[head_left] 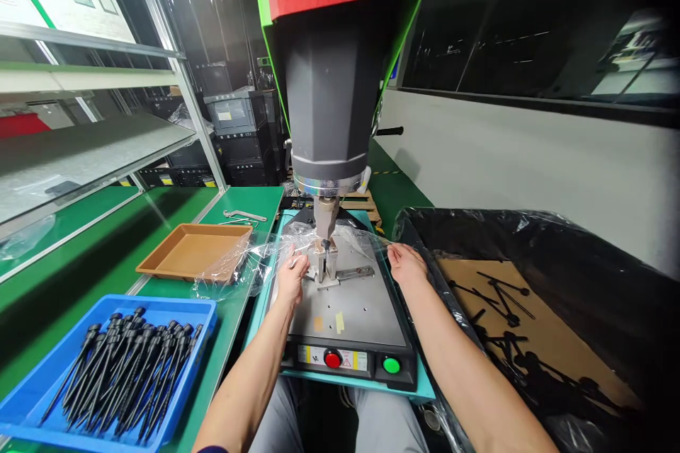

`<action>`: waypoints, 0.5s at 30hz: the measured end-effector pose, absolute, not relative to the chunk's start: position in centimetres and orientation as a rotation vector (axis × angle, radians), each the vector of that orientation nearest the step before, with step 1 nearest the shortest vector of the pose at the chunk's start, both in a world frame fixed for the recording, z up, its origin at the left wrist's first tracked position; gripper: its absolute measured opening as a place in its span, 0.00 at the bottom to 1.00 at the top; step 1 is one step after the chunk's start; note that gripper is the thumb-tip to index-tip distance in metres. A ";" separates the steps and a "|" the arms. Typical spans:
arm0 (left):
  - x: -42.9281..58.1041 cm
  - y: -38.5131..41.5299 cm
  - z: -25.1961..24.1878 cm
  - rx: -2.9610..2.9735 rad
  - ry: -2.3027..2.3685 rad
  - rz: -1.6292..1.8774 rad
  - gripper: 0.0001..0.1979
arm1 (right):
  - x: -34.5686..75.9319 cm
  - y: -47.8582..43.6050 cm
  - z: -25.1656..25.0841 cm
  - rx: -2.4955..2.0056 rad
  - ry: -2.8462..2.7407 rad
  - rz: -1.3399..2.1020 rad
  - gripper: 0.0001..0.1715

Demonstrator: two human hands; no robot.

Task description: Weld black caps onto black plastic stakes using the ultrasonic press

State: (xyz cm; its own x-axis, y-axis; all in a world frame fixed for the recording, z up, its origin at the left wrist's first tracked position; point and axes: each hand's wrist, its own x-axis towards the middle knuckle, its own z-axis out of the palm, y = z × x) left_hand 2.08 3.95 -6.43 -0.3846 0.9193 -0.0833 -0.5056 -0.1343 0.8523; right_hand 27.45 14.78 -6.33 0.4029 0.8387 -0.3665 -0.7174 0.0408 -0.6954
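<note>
A sheet of clear plastic film (259, 260) stretches across the machine's metal bed, from over the brown tray on the left to my right hand. My left hand (293, 276) is closed on the film, just left of the small metal fixture (326, 265). On the fixture's other side, my right hand (408, 265) pinches the film's edge over the bed's right side. Directly above the fixture points the press's metal horn (325, 218). A small dark part (326, 245) shows at the fixture's top; its lower portion is hard to make out.
At the left, a blue tray (192, 362) holds several black cable ties with thick heads. Behind it sits a brown tray (183, 270), near a wrench (245, 215). A black-lined bin (425, 230) with similar black pieces stands right. Red (333, 359) and green buttons (392, 366) face me.
</note>
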 end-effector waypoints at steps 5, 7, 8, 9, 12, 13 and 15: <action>1.5 1.6 -6.2 0.603 1.133 1.553 0.15 | 27.1 14.6 -6.2 -0.963 -0.190 1.241 0.15; 1.3 -1.0 -5.8 0.675 1.190 1.318 0.16 | 27.4 14.3 -6.6 -0.969 -0.202 1.251 0.16; 1.2 -2.2 -5.4 0.755 1.201 1.157 0.16 | 27.5 14.2 -6.9 -0.971 -0.207 1.254 0.17; 1.1 -3.3 -4.7 0.860 1.186 1.001 0.16 | 27.6 14.1 -7.1 -0.973 -0.211 1.257 0.18; 1.0 -3.9 -1.9 1.197 1.156 0.845 0.11 | 27.8 13.9 -7.5 -0.975 -0.222 1.268 0.19; 1.0 -3.3 -1.0 1.294 1.190 0.944 0.09 | 27.7 13.9 -7.6 -0.974 -0.225 1.275 0.18; 1.2 -0.9 0.5 1.421 1.259 1.262 0.07 | 27.5 13.9 -7.6 -0.972 -0.234 1.290 0.18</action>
